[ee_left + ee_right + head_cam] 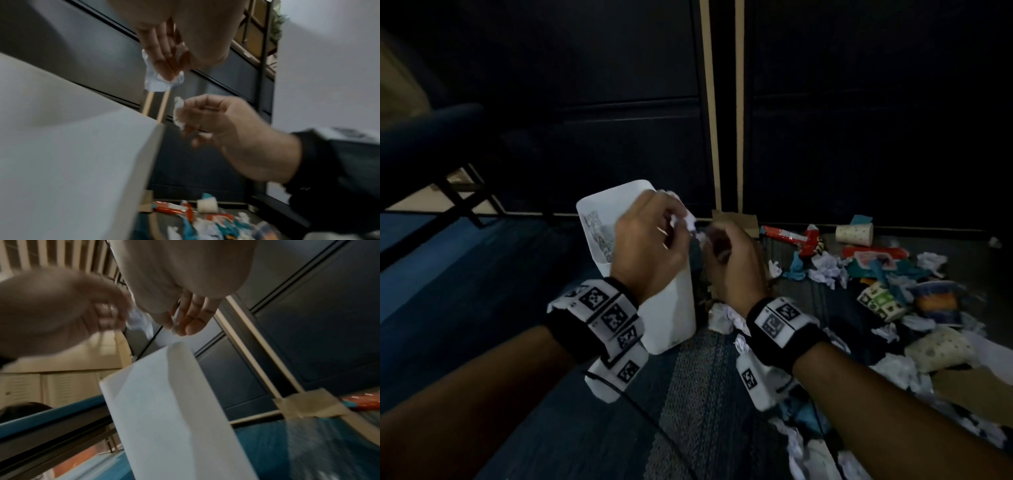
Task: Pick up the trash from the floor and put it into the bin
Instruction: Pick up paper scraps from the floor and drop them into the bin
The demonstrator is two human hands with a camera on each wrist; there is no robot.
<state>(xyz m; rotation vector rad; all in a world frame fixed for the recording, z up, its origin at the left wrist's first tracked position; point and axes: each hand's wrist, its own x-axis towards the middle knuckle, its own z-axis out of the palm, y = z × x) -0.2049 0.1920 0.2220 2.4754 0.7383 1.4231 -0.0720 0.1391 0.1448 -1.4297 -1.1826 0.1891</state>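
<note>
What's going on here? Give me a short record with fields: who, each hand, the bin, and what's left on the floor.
who: a person wearing marker-covered wrist bands
left hand: over the bin's mouth, fingers pinching a crumpled white paper
right hand: beside the bin, holding a small white scrap
bin: white, upright on the carpet, some trash already inside
floor: to the right, a pile of trash with crumpled paper, paper cups and red wrappers
lighting: dim
</note>
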